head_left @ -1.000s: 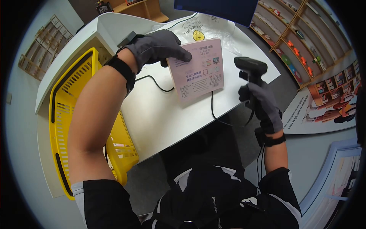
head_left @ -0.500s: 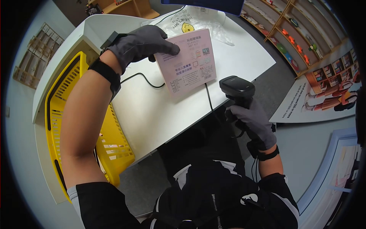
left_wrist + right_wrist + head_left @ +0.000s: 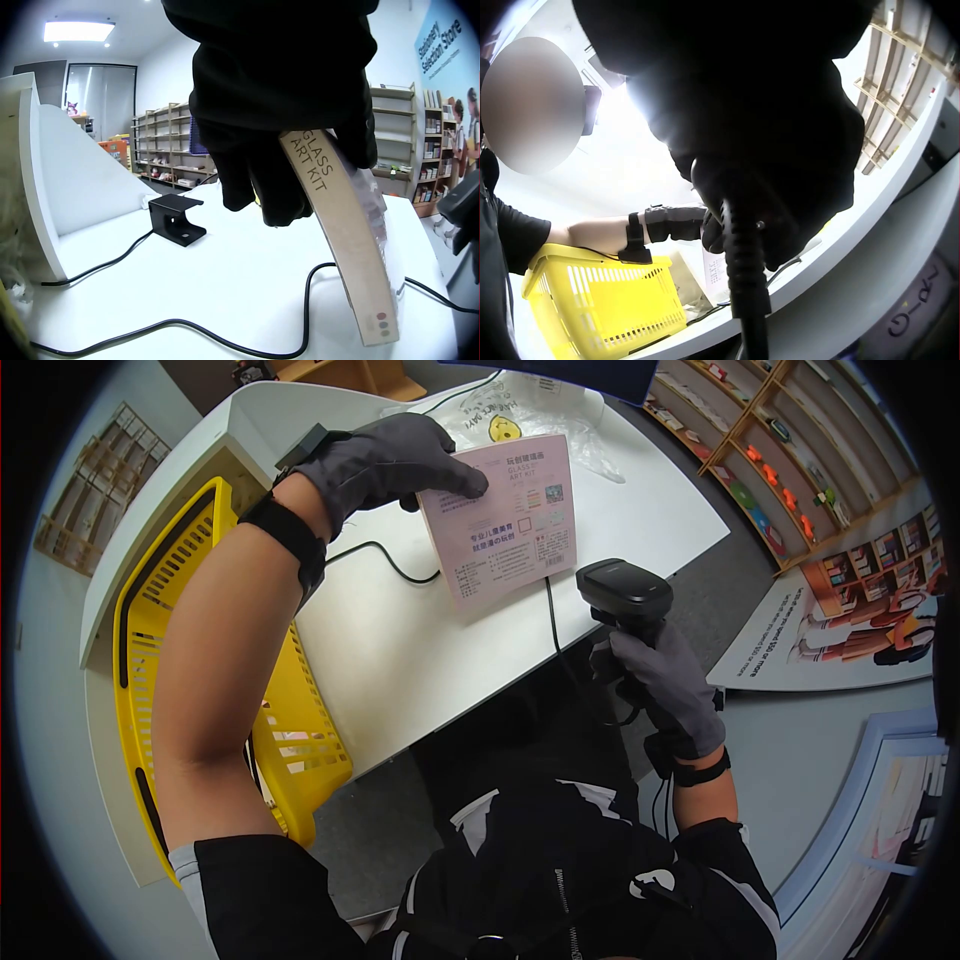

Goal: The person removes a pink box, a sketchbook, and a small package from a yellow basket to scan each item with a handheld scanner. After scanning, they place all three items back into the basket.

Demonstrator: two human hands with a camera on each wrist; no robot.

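In the head view my gloved left hand (image 3: pixel 395 465) grips the upper left edge of a pink boxed glass art kit (image 3: pixel 505 525), thumb across its printed face. The box stands tilted over the white table, its barcode at the lower right. Its narrow side (image 3: pixel 341 232), lettered "GLASS ART KIT", shows in the left wrist view. My gloved right hand (image 3: pixel 668 685) holds a black barcode scanner (image 3: pixel 625 590) by its handle, head up, right of the box and apart from it. The scanner's cable (image 3: pixel 746 277) runs down from the handle in the right wrist view.
A yellow shopping basket (image 3: pixel 300 710) stands at the left, under my forearm. A black stand (image 3: pixel 176 217) and loose cables lie on the white table (image 3: pixel 370 690). Behind the box are a clear plastic bag (image 3: pixel 590 445) and a dark monitor (image 3: pixel 600 375).
My right hand has brought the scanner lower and a little left, its head now nearer the box's lower right corner. The left hand still grips the box, with little movement.
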